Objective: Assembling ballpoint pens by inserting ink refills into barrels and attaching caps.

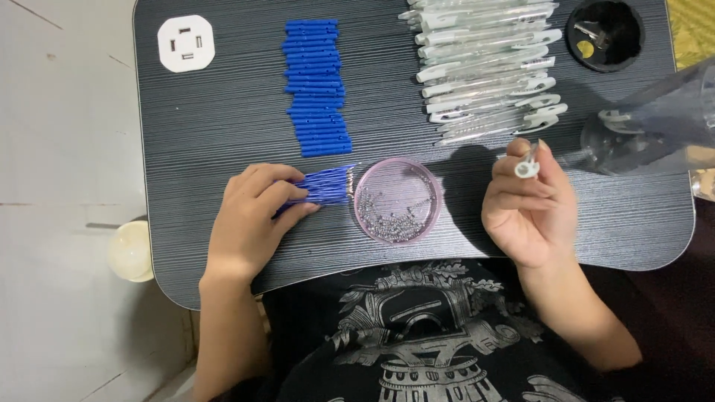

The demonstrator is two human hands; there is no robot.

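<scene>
Looking down on a dark ribbed table [223,134]. Left hand [249,223] pressed flat over a bundle of blue pen refills [322,186], fingers curled on top and pinning it down, so grasping rather than loose. Bundle's long axis running roughly nine to three, tilted a touch upward, metal tips pointing toward three o'clock, straight at the round pink dish [398,201] just beside them. Dish holding a scatter of tiny silvery bits, too small to tell springs from tips. Right hand [530,205] raised at about three o'clock from the dish, clenched around a clear pen barrel [527,164], only its white clip end poking out at twelve above the fingertips; rest of the barrel hidden in the fist, so its axis judged near upright toward the camera. Refill tips lying at nine o'clock from the right hand, dish between the two; left hand plainly the nearer one to the refills, already on them. Up at twelve o'clock from the left hand, a neat stack of loose blue refills [316,85], each lying nine to three. At twelve from the right hand, a row of clear pen barrels with white clips [488,71]. White socket plate [186,43] at far eleven, black cup holder [605,33] at one, clear plastic bag [655,119] at the three o'clock edge.
</scene>
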